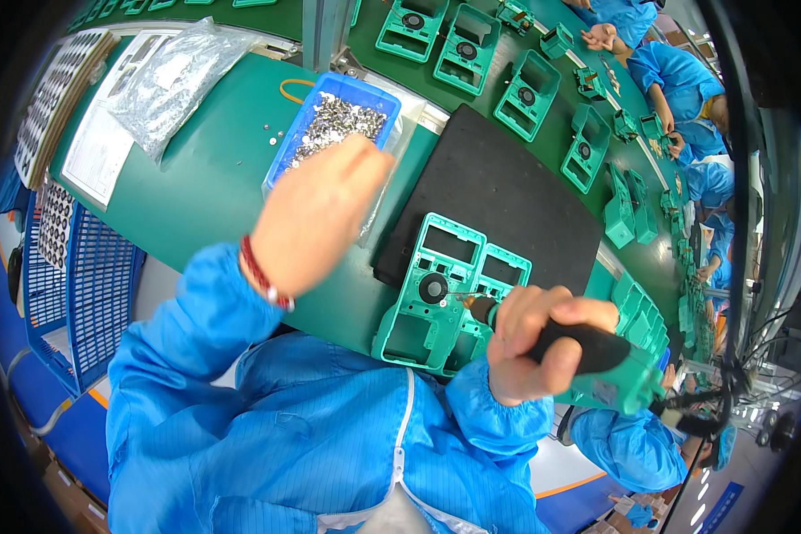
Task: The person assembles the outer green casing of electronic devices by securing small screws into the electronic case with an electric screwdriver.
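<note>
My left hand (316,218), a red bracelet at its wrist, is over the near end of a blue bin (277,163) of small metal screws (343,120). Its fingers curl downward; their tips and anything between them are hidden. My right hand (543,343) is wrapped round a black and green electric screwdriver (587,356). The screwdriver's bit points left, close to a round black part (432,287) in a green plastic housing (400,343). That housing lies partly on a black mat (498,196), with a second green frame (505,267) right beside it.
Several green housings (465,51) line the conveyor beyond the mat. A clear plastic bag (182,84) and paper sheets (98,160) lie at the left, by a blue crate (89,294). Stacked green housings (641,316) stand at the right. Co-workers in blue (676,80) sit along the line.
</note>
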Motion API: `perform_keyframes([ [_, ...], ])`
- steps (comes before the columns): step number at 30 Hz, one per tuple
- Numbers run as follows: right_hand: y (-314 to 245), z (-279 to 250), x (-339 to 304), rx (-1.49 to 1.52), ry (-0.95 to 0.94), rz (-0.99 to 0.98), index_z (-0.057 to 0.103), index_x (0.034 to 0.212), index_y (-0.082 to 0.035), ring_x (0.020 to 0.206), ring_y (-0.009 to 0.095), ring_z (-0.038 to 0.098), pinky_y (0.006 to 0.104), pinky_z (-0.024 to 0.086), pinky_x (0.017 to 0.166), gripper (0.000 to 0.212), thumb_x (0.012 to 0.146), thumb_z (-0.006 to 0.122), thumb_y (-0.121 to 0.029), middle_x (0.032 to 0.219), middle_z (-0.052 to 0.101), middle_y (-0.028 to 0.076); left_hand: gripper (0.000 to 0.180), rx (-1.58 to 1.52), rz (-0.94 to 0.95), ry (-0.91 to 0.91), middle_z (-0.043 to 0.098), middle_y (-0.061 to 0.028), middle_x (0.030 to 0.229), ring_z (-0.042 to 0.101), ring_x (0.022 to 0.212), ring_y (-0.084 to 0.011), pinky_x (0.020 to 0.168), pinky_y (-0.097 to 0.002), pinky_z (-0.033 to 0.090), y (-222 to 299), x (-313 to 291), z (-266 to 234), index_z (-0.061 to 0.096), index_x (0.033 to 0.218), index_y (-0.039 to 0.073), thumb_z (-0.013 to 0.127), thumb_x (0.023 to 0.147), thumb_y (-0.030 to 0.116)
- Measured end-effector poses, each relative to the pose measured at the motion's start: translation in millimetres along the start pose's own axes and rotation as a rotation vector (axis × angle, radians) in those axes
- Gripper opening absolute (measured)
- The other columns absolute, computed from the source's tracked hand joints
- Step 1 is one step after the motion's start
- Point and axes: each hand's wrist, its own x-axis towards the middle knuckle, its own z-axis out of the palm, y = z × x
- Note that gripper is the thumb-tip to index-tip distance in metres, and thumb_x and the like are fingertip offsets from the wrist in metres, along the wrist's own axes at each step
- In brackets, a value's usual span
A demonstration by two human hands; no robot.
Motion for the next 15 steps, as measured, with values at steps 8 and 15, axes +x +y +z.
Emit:
perform_keyframes([
  [8, 15.9, -6.8, -2.6, 0.019, 0.069, 0.164, 0.047, 0.106, -0.006, 0.049, 0.013, 0.044, 0.0293, 0.038, 0.047, 0.044, 0.091, 0.073, -0.038, 0.058, 0.05, 0.004, 0.013, 0.282, 0.005, -0.282, 0.058, -0.0148, 0.092, 0.061, 0.088, -0.0356, 0.078, -0.0445, 0.051, -49.1, 28.2, 1.2, 0.063, 0.086, 0.0, 0.068, 0.086, 0.012],
  [15, 28.0, -10.6, 0.7, -0.021, -0.011, 0.089, 0.047, 0.105, -0.006, 0.042, 0.01, 0.037, 0.027, 0.031, 0.041, 0.034, 0.097, 0.061, -0.037, 0.059, 0.046, 0.003, 0.012, 0.255, 0.01, -0.2, 0.062, -0.0182, 0.09, 0.064, 0.087, -0.0359, 0.077, -0.0446, 0.053, -44.9, 24.3, 2.0, 0.062, 0.089, -0.003, 0.065, 0.086, 0.008],
])
